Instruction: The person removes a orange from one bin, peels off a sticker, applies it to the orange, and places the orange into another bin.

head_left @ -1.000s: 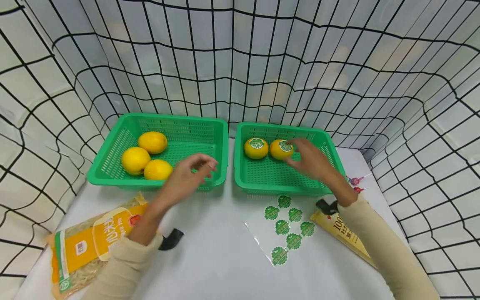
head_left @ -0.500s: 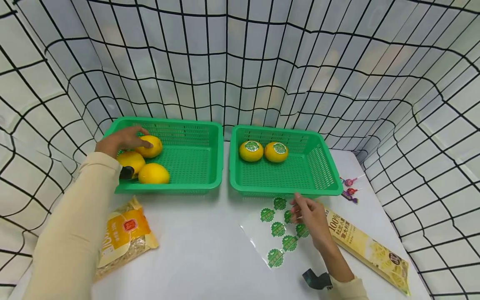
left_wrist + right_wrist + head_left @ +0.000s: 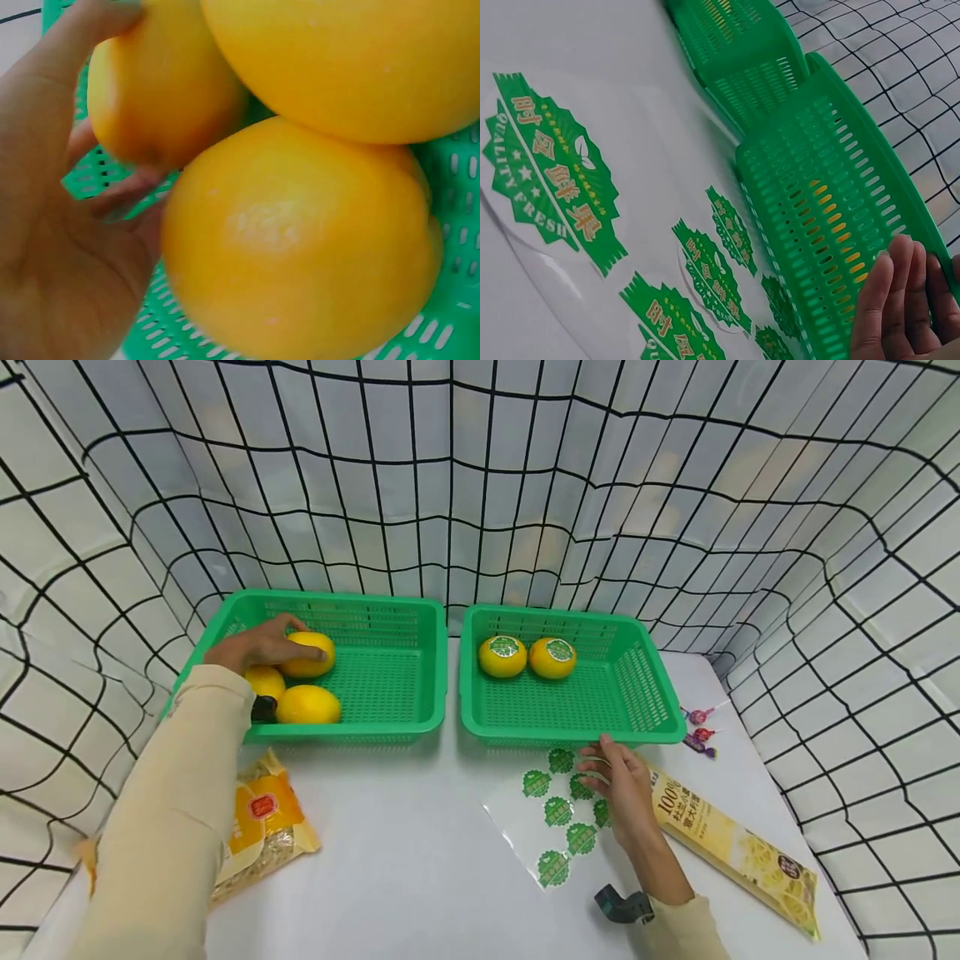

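My left hand (image 3: 257, 644) reaches into the left green basket (image 3: 435, 693) and grips the rear yellow fruit (image 3: 309, 665). In the left wrist view the thumb lies over this fruit (image 3: 169, 82), with fingers curled beneath it. Another fruit (image 3: 308, 705) lies in front, and a third (image 3: 264, 680) is partly covered by my arm. My right hand (image 3: 625, 789) hovers or rests over the sheet of round green stickers (image 3: 558, 812), close to the right basket's front wall; contact is unclear. In the right wrist view its fingers (image 3: 907, 300) are loosely bent and hold nothing.
Two fruits with green stickers, one left (image 3: 502, 657) and one right (image 3: 552, 658), sit in the right basket (image 3: 472, 714). A yellow pasta packet (image 3: 735, 852) and small candies (image 3: 701, 735) lie right. An orange grain bag (image 3: 262, 827) lies front left. Black netting (image 3: 450, 485) encloses the table.
My left hand crossed left into the left basket and took hold of the rear fruit, nudging it slightly right. My right hand withdrew from the right basket to the sticker sheet.
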Available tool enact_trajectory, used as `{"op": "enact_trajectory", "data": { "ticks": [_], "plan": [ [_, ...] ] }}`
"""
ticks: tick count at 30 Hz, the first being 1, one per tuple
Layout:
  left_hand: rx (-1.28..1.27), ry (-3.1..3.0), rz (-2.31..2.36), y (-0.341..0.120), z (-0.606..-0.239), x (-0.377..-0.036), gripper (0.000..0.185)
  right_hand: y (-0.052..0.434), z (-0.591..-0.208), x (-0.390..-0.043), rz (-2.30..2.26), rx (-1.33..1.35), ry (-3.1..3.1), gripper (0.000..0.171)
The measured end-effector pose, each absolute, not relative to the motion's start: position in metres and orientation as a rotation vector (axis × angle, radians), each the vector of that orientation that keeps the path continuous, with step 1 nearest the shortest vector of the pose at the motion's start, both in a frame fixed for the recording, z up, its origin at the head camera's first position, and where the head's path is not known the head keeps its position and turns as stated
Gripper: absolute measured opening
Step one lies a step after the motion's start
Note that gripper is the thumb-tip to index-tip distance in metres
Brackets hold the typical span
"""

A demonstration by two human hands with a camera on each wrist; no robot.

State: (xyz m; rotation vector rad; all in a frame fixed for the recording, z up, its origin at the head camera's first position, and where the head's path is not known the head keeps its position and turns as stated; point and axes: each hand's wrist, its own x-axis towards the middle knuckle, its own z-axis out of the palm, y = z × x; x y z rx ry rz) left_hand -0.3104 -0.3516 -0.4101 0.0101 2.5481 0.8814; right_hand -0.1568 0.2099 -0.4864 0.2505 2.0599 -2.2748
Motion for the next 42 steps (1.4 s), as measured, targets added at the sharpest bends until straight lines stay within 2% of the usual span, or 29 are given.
{"op": "enact_trajectory", "data": {
  "ticks": [3, 5, 12, 16, 20, 24, 28, 31, 35, 39, 42],
  "plan": [
    [0.032, 2.618, 0.941, -0.346, -0.406, -0.314, 0.064, 0.210, -0.486, -0.157, -2.288, 0.260, 2.047, 0.056],
    [0.053, 2.633, 0.936, -0.341, -0.401, -0.316, 0.059, 0.211, -0.486, -0.158, -2.297, 0.262, 2.044, 0.054],
    [0.118, 2.378, 0.727, -0.316, -0.395, -0.315, 0.073, 0.210, -0.486, -0.159, -2.301, 0.256, 2.061, 0.056],
    [0.133, 2.357, 0.715, -0.309, -0.396, -0.316, 0.072, 0.209, -0.487, -0.161, -2.299, 0.256, 2.055, 0.054],
    [0.224, 2.456, 0.796, -0.305, -0.378, -0.316, 0.070, 0.209, -0.486, -0.163, -2.297, 0.256, 2.054, 0.056],
    [0.355, 2.607, 0.889, -0.285, -0.344, -0.291, 0.071, 0.208, -0.486, -0.163, -2.304, 0.265, 2.066, 0.060],
    [0.484, 2.641, 1.021, -0.248, -0.325, -0.235, 0.068, 0.210, -0.489, -0.161, -2.306, 0.274, 2.080, 0.060],
    [0.577, 2.562, 1.109, -0.217, -0.341, -0.189, 0.067, 0.215, -0.492, -0.161, -2.225, 0.173, 2.150, 0.058],
    [0.640, 2.475, 1.125, -0.184, -0.398, -0.144, 0.066, 0.227, -0.498, -0.163, -1.927, -0.115, 2.397, 0.042],
    [0.596, 2.479, 1.133, -0.164, -0.455, -0.121, 0.065, 0.239, -0.506, -0.166, -1.687, -0.329, 2.539, 0.028],
    [0.565, 2.505, 1.195, -0.155, -0.475, -0.114, 0.066, 0.240, -0.510, -0.164, -1.612, -0.415, 2.548, 0.026]
  ]
}}
